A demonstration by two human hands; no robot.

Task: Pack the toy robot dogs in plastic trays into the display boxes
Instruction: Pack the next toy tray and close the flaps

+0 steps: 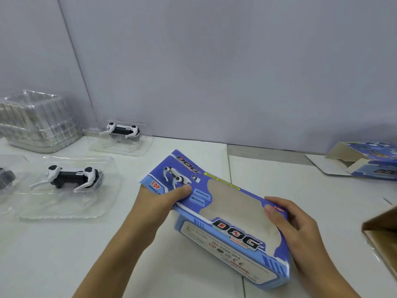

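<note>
Desk [64,254], white, seen from the head cam, carries all items; grey wall behind. Stack of empty clear trays [36,121] sits far left, cut by the frame edge. Display box [232,224], blue w/ "DOG" print, is held above the desk at centre, tilted, window side up; through the window only bare cardboard shows, so it is judged empty. Left hand [154,203] grips the box's left end flap, thumb on top pinching the card against fingers hidden beneath. Right hand [300,229] holds the right end, thumb pressed on the top face, fingers curled round the edge. Second box [365,164], far right, lies on the desk w/ end flap open; contents can't be made out, partly out of frame. Near tray w/ toy dog [68,179] rests left of the held box, well apart from it. Far tray w/ toy dog [122,134] stands by the wall, beside the tray stack.

Progress (judged): early stage. Two dogs are seated in trays but not yet boxed; the held box appears to be in prep for loading. Left to do: slide a tray in, close flaps, repeat.

Unclear: dark object [6,177] at left edge is cropped, poss. a third dog in a tray. Brown carton corner [382,233] at right edge is mostly cut off. Left fingers under the flap are unseen.
</note>
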